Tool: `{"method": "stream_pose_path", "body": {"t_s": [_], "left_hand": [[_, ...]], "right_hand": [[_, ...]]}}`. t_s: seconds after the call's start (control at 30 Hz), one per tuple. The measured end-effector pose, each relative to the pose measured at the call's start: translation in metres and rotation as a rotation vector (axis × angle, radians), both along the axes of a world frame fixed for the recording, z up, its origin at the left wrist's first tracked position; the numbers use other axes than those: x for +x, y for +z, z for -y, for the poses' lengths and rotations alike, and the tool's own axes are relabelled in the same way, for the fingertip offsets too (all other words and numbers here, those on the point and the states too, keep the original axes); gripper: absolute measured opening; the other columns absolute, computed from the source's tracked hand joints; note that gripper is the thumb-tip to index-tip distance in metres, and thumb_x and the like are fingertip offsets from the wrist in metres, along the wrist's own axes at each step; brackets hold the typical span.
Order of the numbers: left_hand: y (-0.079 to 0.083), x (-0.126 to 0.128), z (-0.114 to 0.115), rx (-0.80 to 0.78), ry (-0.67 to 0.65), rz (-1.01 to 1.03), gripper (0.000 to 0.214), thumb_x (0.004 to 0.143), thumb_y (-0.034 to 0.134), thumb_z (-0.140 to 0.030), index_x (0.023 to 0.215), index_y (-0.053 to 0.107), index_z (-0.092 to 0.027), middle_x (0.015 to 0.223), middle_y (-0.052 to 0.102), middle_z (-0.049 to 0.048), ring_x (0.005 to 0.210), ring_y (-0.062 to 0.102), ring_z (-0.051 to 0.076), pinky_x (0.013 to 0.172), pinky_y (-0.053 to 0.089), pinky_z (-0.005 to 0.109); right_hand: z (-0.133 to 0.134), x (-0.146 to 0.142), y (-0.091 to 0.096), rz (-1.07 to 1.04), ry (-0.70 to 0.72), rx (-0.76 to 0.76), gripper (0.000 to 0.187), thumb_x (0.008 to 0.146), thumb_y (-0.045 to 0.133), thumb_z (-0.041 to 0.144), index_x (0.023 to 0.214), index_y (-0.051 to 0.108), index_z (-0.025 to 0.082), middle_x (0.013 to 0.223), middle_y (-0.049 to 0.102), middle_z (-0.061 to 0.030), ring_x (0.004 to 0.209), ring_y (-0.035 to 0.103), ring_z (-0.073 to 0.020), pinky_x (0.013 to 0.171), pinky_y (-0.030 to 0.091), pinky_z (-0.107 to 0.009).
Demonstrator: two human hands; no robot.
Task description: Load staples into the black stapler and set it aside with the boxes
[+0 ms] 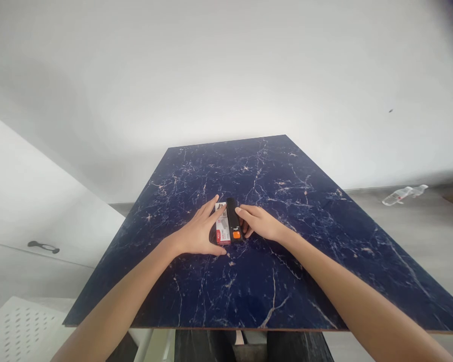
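Note:
A small white and red box [222, 228] lies near the middle of the dark blue marbled table [287, 211]. Beside it, on the right, lies a black stapler with an orange end [233, 221]. My left hand [200, 232] curls round the box, fingers over its far end and thumb at its near end. My right hand [258, 222] rests against the stapler's right side, fingers bent onto it. Both things lie flat on the tabletop and touch each other.
A clear plastic bottle [403, 194] lies on the grey floor at the right. A white cabinet with a dark handle [43, 246] stands at the left. A white perforated surface [18, 327] shows at the lower left. A plain white wall rises behind the table.

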State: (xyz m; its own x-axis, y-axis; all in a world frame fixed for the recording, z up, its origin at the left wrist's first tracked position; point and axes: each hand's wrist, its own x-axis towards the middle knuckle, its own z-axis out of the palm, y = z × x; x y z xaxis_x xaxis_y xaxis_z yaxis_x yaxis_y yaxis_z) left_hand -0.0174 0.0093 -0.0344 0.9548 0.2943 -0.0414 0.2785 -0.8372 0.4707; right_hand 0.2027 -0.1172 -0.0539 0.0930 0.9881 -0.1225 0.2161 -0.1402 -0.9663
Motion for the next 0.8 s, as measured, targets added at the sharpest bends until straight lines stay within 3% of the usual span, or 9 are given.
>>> {"method": "stream_pose_path", "body": {"t_s": [0.1,0.23,0.4,0.8], "left_hand": [[0.006,-0.003,-0.004,-0.017,-0.011,-0.043,0.13,0.067,0.079,-0.072,0.161,-0.005,-0.042,0.17,-0.016,0.0021,0.155,-0.007,0.045,0.12,0.021,0.067],[0.005,-0.002,-0.008,-0.032,-0.005,-0.028,0.129,0.068,0.079,-0.071,0.162,-0.002,-0.038,0.171,0.0,0.0072,0.155,-0.001,0.044,0.122,0.019,0.067],[-0.001,0.0,-0.01,-0.044,-0.009,0.041,0.123,0.068,0.082,-0.065,0.162,0.007,-0.037,0.168,0.015,0.0092,0.153,0.014,0.042,0.121,0.026,0.063],[-0.006,0.0,-0.012,-0.039,-0.009,0.069,0.122,0.067,0.082,-0.065,0.162,0.013,-0.035,0.167,0.017,0.0104,0.151,0.021,0.042,0.12,0.029,0.063]], "right_hand": [[0.0,0.001,-0.001,0.006,0.005,0.0,0.045,0.101,0.045,0.057,0.081,0.056,0.019,0.072,0.062,-0.0023,0.061,0.067,-0.017,0.055,0.065,-0.033],[-0.001,0.0,-0.003,0.002,0.0,0.004,0.044,0.101,0.045,0.056,0.08,0.056,0.019,0.072,0.062,-0.0025,0.061,0.067,-0.0172,0.054,0.065,-0.033],[-0.001,-0.001,-0.002,0.0,-0.007,0.004,0.042,0.102,0.044,0.054,0.08,0.056,0.019,0.073,0.062,-0.0028,0.062,0.067,-0.0169,0.054,0.065,-0.033],[-0.001,0.0,-0.002,0.013,0.0,0.013,0.044,0.102,0.044,0.056,0.08,0.056,0.02,0.072,0.061,-0.0017,0.062,0.066,-0.0167,0.054,0.064,-0.032]]}}
